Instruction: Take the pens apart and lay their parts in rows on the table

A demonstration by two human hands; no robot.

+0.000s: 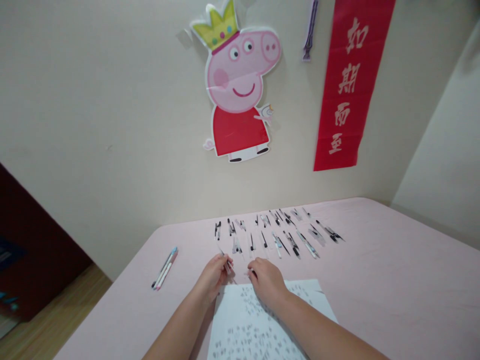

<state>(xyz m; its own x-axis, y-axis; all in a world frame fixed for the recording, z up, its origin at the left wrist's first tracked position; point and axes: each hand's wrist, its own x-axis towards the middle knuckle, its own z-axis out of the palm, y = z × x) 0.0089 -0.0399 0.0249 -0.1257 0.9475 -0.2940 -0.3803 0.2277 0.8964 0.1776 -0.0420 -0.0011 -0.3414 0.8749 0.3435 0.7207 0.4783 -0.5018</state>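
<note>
My left hand (214, 275) is closed around a slim pen or pen part (228, 267), partly clear with a dark section, tilted and sticking out past the fingers. Just to its right, my right hand (267, 281) is curled with thumb and fingertips together; a small pale tip shows at them, but its kind is unclear. Beneath the right hand and forearm lies a sheet of paper (247, 335) covered in handwriting. Beyond both hands, several pen parts (294, 245), black, clear and white, are spread in rough rows; a few near the left hand (237, 245) are clear and dark.
Several whole pens (165, 270) lie side by side at the left on the pink-covered table (393, 280). The table's far edge meets a wall bearing a cartoon pig cutout (240, 90) and a red banner (350, 90). Wooden floor (71, 300) shows at lower left.
</note>
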